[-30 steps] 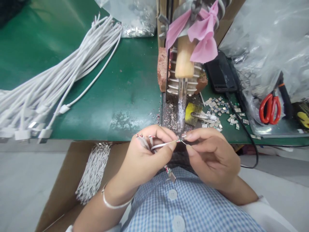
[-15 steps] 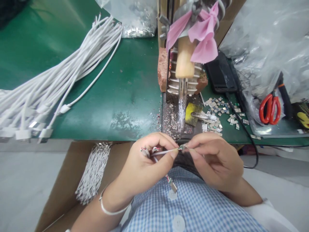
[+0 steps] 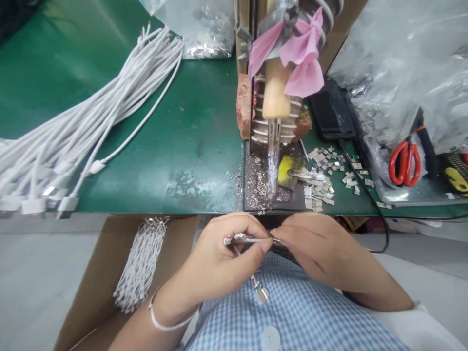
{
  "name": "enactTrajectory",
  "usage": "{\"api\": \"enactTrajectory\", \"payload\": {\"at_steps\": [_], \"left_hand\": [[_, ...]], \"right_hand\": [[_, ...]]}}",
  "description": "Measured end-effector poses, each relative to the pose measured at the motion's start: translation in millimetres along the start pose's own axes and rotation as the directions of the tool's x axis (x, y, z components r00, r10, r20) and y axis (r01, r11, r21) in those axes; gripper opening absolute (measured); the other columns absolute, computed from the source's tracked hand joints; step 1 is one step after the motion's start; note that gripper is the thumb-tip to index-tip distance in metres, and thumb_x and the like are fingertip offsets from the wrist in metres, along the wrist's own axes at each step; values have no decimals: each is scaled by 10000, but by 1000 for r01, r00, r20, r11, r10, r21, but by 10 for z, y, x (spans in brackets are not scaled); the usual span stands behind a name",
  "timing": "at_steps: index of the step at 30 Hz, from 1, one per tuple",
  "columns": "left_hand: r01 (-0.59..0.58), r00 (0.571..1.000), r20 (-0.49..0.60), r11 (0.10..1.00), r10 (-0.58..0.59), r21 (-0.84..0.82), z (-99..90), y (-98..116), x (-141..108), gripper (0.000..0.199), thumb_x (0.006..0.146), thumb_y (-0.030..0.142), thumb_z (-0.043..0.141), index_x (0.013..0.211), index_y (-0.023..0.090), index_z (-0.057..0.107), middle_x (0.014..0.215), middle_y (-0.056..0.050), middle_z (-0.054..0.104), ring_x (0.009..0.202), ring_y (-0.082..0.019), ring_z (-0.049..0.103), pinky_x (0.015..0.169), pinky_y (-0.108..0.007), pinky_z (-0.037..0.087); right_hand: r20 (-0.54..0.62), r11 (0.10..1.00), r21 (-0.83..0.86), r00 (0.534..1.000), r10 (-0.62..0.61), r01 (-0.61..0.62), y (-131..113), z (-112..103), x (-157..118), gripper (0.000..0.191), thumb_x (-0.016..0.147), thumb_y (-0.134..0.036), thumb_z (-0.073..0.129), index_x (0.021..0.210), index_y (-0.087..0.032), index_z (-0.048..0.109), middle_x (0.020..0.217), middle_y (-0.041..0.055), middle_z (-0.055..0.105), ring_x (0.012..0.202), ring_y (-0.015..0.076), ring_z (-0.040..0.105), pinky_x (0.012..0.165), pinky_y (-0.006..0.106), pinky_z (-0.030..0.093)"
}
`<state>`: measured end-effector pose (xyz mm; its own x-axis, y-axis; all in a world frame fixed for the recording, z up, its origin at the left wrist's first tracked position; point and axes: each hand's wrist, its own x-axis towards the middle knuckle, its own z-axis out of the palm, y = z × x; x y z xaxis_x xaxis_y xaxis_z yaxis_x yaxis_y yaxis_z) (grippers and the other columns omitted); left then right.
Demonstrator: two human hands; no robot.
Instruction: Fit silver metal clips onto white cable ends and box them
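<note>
Near the table's front edge, my left hand (image 3: 223, 258) is closed around several short white cables (image 3: 252, 239) with bare coloured wire ends, pinching one between thumb and forefinger. A small metal connector (image 3: 262, 294) on one of these cables hangs below it, in front of the checked cloth. Close beside the pinched cable tip, my right hand (image 3: 318, 248) has its fingers pressed together at a tiny metallic end (image 3: 277, 240). The right fingers mostly hide what they grip. Above both hands stands a soldering iron (image 3: 277, 92) with a wooden handle, its tip pointing down.
White cables (image 3: 106, 102) lie on the green table (image 3: 204, 122) at left. A cardboard box (image 3: 93, 258) below holds more short cables (image 3: 142, 263). Right of the iron are a yellow sponge (image 3: 288, 172), small metal connectors (image 3: 320, 195), a phone (image 3: 331, 109) and red-handled scissors (image 3: 404, 163).
Both hands have moved slightly down. My right hand has turned, its back now more in view and its fingers more closed over the cable tip. The view has shifted slightly.
</note>
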<state>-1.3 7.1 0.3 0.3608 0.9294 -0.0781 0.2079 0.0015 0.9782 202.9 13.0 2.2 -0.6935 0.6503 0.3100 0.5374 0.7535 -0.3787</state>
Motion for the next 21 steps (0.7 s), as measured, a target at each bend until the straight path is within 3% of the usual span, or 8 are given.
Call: {"api": "enactTrajectory", "payload": {"at_steps": [4, 8, 11, 13, 15, 17, 19, 21], "left_hand": [[15, 1000, 1, 1000, -15, -15, -8, -19, 5, 126, 803, 91, 623, 696, 151, 655, 702, -19, 672, 618, -120, 603, 556, -227, 463], [-16, 1000, 23, 999, 17, -34, -19, -37, 6, 138, 813, 87, 628, 715, 179, 661, 716, -11, 683, 640, -127, 630, 575, -223, 477], [-11, 1000, 8, 999, 12, -39, -28, -57, -14, 145, 829, 101, 628, 739, 209, 664, 756, -3, 691, 654, -122, 637, 578, -208, 476], [1, 1000, -15, 999, -2, -46, -34, -79, -35, 144, 829, 116, 631, 740, 224, 662, 756, 0, 688, 649, -125, 632, 568, -205, 477], [14, 1000, -20, 999, -15, -45, -36, -102, -58, 139, 828, 131, 626, 743, 236, 659, 744, 2, 683, 636, -135, 626, 545, -206, 479], [27, 999, -21, 999, -27, -24, -37, -116, -79, 132, 824, 145, 625, 742, 243, 656, 706, 10, 669, 601, -137, 608, 514, -202, 471], [45, 998, -40, 999, -44, 7, -36, -118, -94, 122, 820, 168, 630, 725, 243, 651, 633, 23, 628, 538, -126, 563, 476, -194, 446], [74, 996, -53, 997, -72, 28, -37, -110, -105, 120, 820, 200, 639, 706, 237, 646, 571, 32, 584, 492, -117, 521, 441, -189, 415]], "right_hand": [[-61, 999, -26, 998, -27, 25, 11, 37, 12, 336, 968, -123, 363, 784, -157, 641, 690, 38, 668, 579, 135, 566, 552, 284, 419], [-29, 999, 27, 999, -30, 31, 71, -15, -53, 279, 947, -126, 399, 801, -168, 632, 673, 22, 654, 559, 133, 559, 527, 282, 408], [-135, 993, 70, 986, 100, -91, 143, -165, -212, 174, 911, -131, 474, 864, -198, 627, 741, 16, 686, 638, 147, 618, 571, 282, 462], [-317, 963, 90, 909, 270, -255, 225, -300, -357, 148, 884, -121, 534, 886, -226, 638, 757, -2, 694, 668, 152, 641, 593, 277, 486], [-534, 891, 68, 738, 412, -448, 365, -443, -505, 157, 878, -117, 568, 870, -237, 669, 755, -3, 698, 677, 160, 651, 615, 280, 493], [-692, 782, 19, 556, 461, -624, 573, -569, -635, 158, 899, -159, 571, 834, -224, 698, 753, 20, 697, 700, 172, 651, 642, 290, 485], [-715, 732, 0, 512, 476, -681, 828, -654, -727, 140, 902, -190, 577, 855, -224, 705, 722, 23, 665, 665, 168, 617, 610, 289, 457], [-704, 719, -16, 519, 485, -695, 1087, -689, -773, 36, 836, -213, 676, 835, -246, 691, 601, -29, 576, 531, 141, 519, 537, 274, 414]]}}
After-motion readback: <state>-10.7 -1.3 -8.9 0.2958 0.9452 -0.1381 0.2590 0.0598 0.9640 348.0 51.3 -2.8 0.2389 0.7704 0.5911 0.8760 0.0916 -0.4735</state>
